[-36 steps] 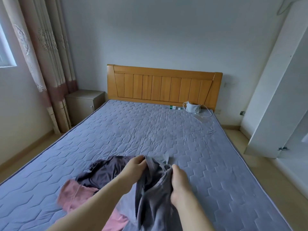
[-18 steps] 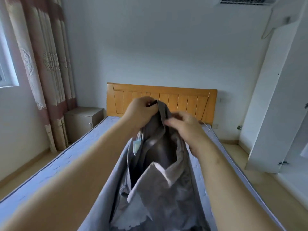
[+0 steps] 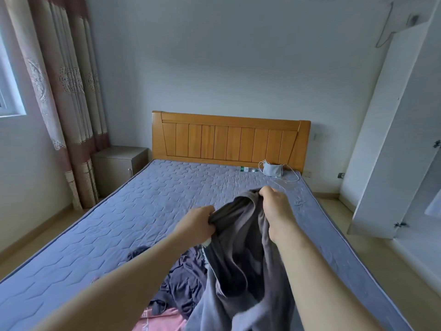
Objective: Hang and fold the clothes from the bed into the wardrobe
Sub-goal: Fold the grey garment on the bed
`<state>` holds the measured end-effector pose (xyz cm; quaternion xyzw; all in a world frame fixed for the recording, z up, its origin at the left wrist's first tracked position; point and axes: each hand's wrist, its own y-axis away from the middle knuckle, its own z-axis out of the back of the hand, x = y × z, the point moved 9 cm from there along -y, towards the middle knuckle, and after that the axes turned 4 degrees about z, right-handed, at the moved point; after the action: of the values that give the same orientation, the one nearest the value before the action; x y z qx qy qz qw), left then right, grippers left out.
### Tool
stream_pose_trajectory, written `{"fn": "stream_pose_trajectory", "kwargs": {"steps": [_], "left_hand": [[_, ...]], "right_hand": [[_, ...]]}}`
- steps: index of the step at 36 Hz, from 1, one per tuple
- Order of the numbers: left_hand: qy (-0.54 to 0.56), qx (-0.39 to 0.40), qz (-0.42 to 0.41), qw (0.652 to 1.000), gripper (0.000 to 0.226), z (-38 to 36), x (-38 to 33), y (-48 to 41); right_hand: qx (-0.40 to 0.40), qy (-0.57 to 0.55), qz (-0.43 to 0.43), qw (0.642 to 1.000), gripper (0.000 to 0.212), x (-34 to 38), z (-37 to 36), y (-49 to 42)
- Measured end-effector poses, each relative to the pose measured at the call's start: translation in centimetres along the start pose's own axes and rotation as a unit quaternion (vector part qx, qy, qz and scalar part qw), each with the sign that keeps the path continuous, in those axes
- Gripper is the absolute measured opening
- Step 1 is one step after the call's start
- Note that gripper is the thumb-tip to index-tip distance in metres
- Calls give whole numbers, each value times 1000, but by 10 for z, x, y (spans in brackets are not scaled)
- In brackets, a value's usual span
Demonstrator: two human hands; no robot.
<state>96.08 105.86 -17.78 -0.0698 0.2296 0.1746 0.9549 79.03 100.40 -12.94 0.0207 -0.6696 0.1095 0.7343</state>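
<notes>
A grey garment point(image 3: 241, 254) hangs in the air over the near part of the bed point(image 3: 148, 211). My left hand point(image 3: 198, 223) grips its upper edge on the left. My right hand point(image 3: 276, 209) grips the same edge further right and slightly higher, so the opening is stretched between the two hands. Under the garment a dark navy piece of clothing point(image 3: 183, 280) lies crumpled on the mattress, and a pink garment point(image 3: 160, 318) with lettering lies at the bottom edge. The white wardrobe point(image 3: 391, 139) stands at the right with a door swung open.
A wooden headboard point(image 3: 229, 139) closes the far end of the bed. Near it lie a face mask point(image 3: 273, 169), a small bottle point(image 3: 247, 169) and a white cable point(image 3: 286, 181). A bedside cabinet point(image 3: 119, 166) and curtains point(image 3: 69, 91) stand at the left.
Both hands lifted the grey garment high off the bed, then lowered it. They have now moved apart along its upper edge, spreading it open.
</notes>
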Motion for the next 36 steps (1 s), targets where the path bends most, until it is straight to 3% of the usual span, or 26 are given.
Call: {"fn": "stream_pose_trajectory", "kwargs": {"steps": [6,14,17,20,23,25,28,33,36], "left_hand": [[-62,-8,76,995,9,-7,41,4],[-22,-55,205,977,13,26,102,-1],[143,-91,280,945,11,39,119,-1],[387,-113,357,843,14,39,121,9],[488,-134,298,810,20,48,103,3],[533,-149,255,793,25,57,91,1],[594,-158,199,763,23,70,74,-1],[625,-170,140,749,20,79,54,6],[618,-193,107,755,20,82,44,14]], "right_hand": [[-47,-44,-12,998,29,-1,14,0],[-137,-33,30,990,33,14,50,-8],[-142,8,58,988,24,16,56,-12],[-155,93,88,980,21,16,59,-15],[-207,165,89,960,23,13,71,-14],[-208,150,95,962,26,11,75,-15],[-200,99,94,970,28,7,82,-15],[-177,-71,-17,982,26,-14,86,-10],[-172,-134,-22,976,25,-12,88,3]]}}
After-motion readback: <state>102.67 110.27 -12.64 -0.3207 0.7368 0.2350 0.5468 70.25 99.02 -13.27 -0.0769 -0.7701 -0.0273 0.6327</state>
